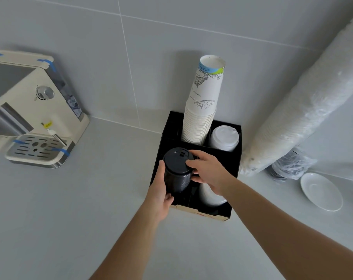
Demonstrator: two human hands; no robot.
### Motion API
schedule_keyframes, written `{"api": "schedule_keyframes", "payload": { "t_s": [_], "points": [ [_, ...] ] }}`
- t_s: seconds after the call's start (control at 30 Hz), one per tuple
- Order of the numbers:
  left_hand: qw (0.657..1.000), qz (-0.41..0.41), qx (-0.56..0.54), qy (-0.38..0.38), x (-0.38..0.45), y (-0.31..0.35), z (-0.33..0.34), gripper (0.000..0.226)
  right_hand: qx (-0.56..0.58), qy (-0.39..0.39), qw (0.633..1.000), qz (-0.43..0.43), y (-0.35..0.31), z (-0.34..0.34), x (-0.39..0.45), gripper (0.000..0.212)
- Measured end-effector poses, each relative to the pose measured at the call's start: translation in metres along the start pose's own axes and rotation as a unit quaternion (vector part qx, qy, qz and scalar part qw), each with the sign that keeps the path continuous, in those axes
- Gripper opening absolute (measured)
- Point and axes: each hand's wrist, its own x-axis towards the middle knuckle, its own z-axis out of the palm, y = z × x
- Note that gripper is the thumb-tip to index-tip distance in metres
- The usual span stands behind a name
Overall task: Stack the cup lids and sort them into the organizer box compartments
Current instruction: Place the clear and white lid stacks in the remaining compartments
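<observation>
A black organizer box (235, 158) stands on the counter against the tiled wall. Both hands hold a tall stack of black cup lids (176, 170) upright over its front left compartment. My left hand (159, 190) wraps the stack's left side and my right hand (208, 170) grips its top rim and right side. White lids (224, 139) fill the back right compartment. More white lids (209, 196) lie in the front right compartment, partly hidden by my right wrist. A tall stack of paper cups (203, 106) rises from the back middle compartment.
A cream coffee machine (36, 110) with a metal drip tray stands at the left. Right of the box, a long plastic-wrapped sleeve of white cups (305, 102) leans on the wall. A white saucer (321, 191) lies on the counter at the right.
</observation>
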Motion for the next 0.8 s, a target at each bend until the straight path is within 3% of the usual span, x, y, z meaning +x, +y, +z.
{"api": "schedule_keyframes", "payload": {
  "t_s": [0.1,0.27,0.8],
  "points": [
    [1.0,-0.004,0.02,-0.002,0.0,0.0,-0.001,0.103,-0.013,0.01,1.0,-0.008,0.0,-0.003,-0.001,0.032],
    [0.999,0.006,0.033,-0.007,-0.001,0.001,0.003,0.086,-0.002,0.012,1.0,-0.025,0.008,-0.005,-0.006,0.026],
    [1.0,0.003,-0.015,0.0,-0.016,0.007,0.003,0.089,-0.054,0.029,0.998,-0.027,0.01,-0.006,-0.009,0.024]
  ]
}}
